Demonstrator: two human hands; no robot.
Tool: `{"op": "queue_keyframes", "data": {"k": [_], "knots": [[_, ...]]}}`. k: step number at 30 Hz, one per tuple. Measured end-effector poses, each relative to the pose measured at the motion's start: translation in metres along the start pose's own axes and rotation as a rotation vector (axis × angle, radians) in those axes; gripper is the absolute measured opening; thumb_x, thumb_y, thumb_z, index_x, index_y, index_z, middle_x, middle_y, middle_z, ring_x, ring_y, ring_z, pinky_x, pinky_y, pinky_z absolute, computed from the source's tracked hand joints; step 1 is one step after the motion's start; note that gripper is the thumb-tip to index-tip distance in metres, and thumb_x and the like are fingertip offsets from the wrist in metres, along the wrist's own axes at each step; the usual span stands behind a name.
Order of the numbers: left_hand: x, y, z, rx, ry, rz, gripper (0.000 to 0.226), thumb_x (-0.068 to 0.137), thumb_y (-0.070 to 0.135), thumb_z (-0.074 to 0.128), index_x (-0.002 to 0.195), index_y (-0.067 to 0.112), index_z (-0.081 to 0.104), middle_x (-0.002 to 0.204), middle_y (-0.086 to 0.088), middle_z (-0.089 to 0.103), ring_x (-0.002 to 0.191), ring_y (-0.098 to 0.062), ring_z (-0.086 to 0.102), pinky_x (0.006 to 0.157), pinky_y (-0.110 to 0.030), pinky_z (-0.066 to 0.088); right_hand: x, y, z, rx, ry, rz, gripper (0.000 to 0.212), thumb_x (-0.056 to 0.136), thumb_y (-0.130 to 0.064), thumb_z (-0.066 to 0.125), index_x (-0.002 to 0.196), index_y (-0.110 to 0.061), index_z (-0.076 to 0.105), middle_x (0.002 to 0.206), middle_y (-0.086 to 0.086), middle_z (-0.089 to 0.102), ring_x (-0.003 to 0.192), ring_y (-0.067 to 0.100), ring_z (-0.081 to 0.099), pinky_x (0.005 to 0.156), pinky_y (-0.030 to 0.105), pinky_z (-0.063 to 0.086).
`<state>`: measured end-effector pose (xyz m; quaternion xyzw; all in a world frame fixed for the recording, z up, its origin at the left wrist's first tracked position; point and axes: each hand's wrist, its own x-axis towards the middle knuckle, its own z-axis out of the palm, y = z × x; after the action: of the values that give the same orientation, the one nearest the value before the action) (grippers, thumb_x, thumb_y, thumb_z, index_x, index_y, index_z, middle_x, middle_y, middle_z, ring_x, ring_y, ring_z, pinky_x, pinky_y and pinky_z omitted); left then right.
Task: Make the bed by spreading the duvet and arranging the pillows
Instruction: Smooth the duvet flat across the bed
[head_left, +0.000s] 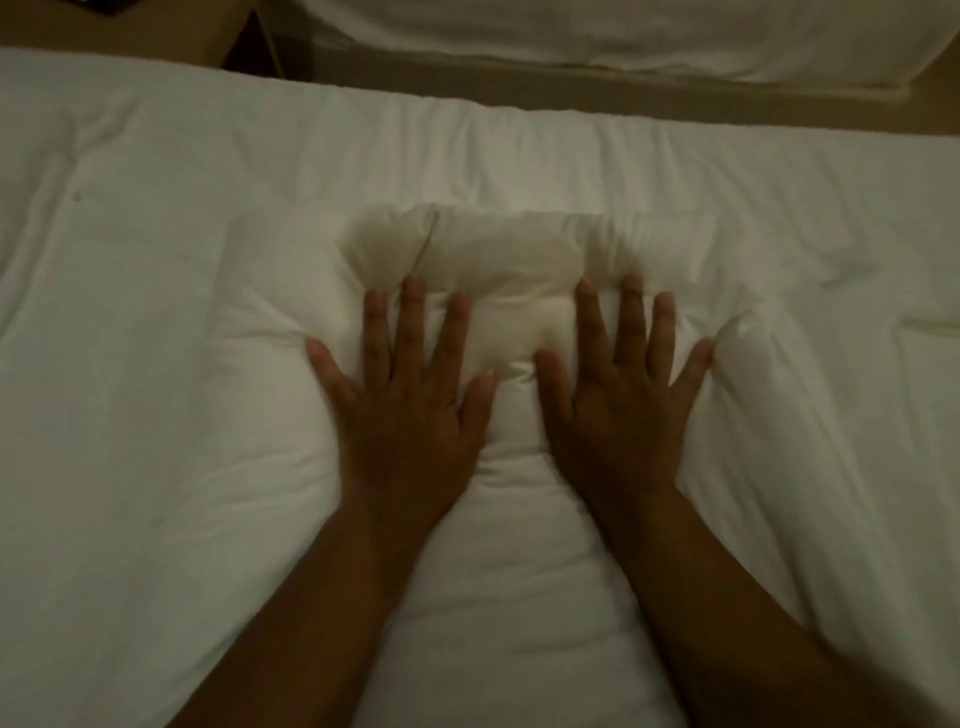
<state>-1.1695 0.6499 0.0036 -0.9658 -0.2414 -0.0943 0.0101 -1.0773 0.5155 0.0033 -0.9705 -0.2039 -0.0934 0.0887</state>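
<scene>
Hands flat on white duvet (156, 364): left hand (410, 410), right hand (618, 410), fingers spread, pressing down.

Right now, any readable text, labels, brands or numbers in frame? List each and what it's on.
None readable.
The white duvet shows no tag or print.
The left hand and right hand pressing it carry no writing.
The bedding beyond is plain.
The dark object at the top left corner is cut off, nothing legible.
</scene>
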Motion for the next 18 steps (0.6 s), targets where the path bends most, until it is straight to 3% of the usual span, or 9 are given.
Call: {"op": "queue_keyframes", "data": {"k": [12,18], "knots": [[-0.012,-0.005,0.005,0.005,0.054,0.007,0.061,0.099,0.054,0.02,0.154,0.028,0.014,0.163,-0.004,0.012,0.15,-0.026,0.007,0.112,-0.067,0.001,-0.011,0.001,0.005,-0.016,0.034,0.005,0.067,0.094,-0.062,0.022,0.152,-0.029,0.021,0.162,0.006,0.013,0.15,0.028,0.006,0.116,0.062,0.006],[-0.028,-0.002,-0.024,-0.06,-0.112,0.002,0.064,0.097,0.056,0.024,0.153,0.026,0.023,0.161,-0.005,0.02,0.149,-0.027,0.017,0.111,-0.067,0.007,-0.028,0.002,-0.021,-0.001,-0.135,0.003,0.07,0.095,-0.062,0.019,0.154,-0.024,0.015,0.163,0.009,0.008,0.15,0.031,0.003,0.116,0.062,0.005]]}}
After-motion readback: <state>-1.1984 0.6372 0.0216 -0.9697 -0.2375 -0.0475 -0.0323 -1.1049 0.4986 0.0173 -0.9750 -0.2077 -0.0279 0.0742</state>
